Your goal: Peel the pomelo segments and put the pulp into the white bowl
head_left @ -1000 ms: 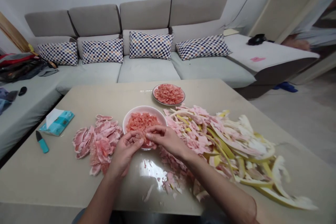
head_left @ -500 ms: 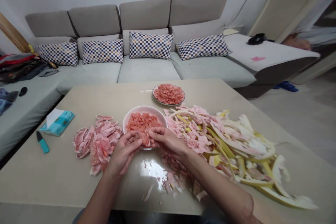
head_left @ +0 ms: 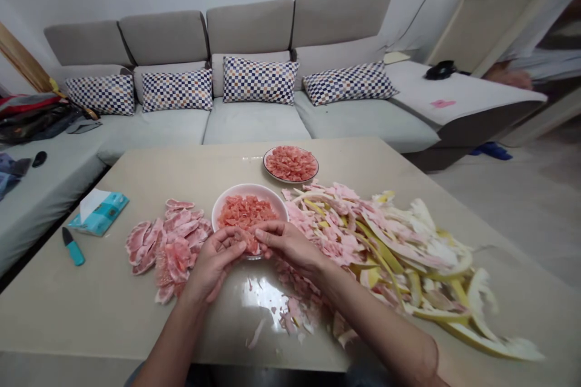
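Note:
A pink pomelo segment (head_left: 250, 242) is pinched between my left hand (head_left: 220, 260) and my right hand (head_left: 288, 245), over the near rim of a white bowl (head_left: 219, 208). Both hands are closed, their fingertips almost meeting. Inside the bowl lies a heap of pink pomelo flesh (head_left: 247, 210). Left of the bowl is a pile of pomelo segments (head_left: 175, 251) with pale membrane. To the right spreads a large heap of yellow-green pomelo peel (head_left: 385, 254) and pink membrane scraps. Behind the bowl stands a dark-rimmed plate (head_left: 267, 173) piled with more flesh.
At the table's left lie a teal-handled knife (head_left: 74, 248) and a blue tissue pack (head_left: 103, 211). Small scraps (head_left: 295, 314) litter the near side of the table (head_left: 104, 314). A grey sofa (head_left: 254, 121) with checked cushions stands beyond. Part of a person (head_left: 512, 77) shows at far right.
The view has shifted very slightly. My hands keep nearly the same place over the bowl rim, with the segment still between them.

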{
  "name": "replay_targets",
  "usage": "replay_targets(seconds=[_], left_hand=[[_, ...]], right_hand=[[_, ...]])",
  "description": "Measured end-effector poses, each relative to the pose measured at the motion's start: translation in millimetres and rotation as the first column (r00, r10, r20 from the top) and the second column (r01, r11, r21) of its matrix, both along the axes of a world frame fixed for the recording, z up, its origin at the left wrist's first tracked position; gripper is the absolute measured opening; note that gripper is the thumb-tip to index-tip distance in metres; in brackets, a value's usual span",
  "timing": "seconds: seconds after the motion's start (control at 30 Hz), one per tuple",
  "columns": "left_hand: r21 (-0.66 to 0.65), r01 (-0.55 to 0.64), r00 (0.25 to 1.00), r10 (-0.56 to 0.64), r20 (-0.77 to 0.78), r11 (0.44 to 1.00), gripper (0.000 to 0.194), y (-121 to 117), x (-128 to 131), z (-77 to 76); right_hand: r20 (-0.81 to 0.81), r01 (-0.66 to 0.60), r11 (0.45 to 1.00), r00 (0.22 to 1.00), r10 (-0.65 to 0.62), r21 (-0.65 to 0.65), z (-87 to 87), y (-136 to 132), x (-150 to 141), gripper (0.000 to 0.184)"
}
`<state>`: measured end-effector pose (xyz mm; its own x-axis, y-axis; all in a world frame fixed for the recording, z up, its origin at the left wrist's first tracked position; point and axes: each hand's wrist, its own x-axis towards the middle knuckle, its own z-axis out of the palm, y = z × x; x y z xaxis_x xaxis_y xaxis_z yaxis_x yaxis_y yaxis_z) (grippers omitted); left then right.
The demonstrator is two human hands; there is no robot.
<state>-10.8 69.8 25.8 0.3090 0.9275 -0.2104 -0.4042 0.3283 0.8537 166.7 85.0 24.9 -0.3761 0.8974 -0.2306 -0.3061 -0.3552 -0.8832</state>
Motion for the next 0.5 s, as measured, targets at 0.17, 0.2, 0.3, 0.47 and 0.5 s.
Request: replay_targets(seconds=[0.17, 0.2, 0.3, 0.47, 0.5], left_hand=[[-0.023, 0.0, 1.0, 0.001, 0.02, 1.0, 0.022, 2.5, -1.6, -3.0], [-0.027, -0.007, 1.0, 0.007, 0.021, 1.0, 0.022, 2.9, -1.9, -3.5], [-0.04, -0.023, 0.999, 0.024, 0.028, 0.999, 0.022, 3.6, -2.5, -4.1], [-0.066, -0.04, 0.999, 0.042, 0.023, 0.997, 0.025, 4.0, -3.0, -3.8], [-0.063, -0.04, 0.999, 0.041, 0.019, 0.997, 0.025, 4.1, -3.1, -4.0]], right_hand=[[-0.128, -0.003, 0.992, 0.992, -0.013, -0.13, -4.5, 2.9, -2.3, 0.029], [-0.127, 0.008, 0.992, 0.992, -0.025, -0.129, -5.5, 3.5, -2.6, 0.029], [-0.119, 0.039, 0.995, 0.992, -0.049, -0.09, -8.4, 4.9, -2.9, 0.031], [-0.024, 0.045, 0.999, 0.999, -0.045, -0.005, -10.3, 4.9, -2.0, 0.034], [0.019, 0.058, 0.998, 0.998, -0.058, 0.018, -9.7, 4.5, -2.0, 0.034]])
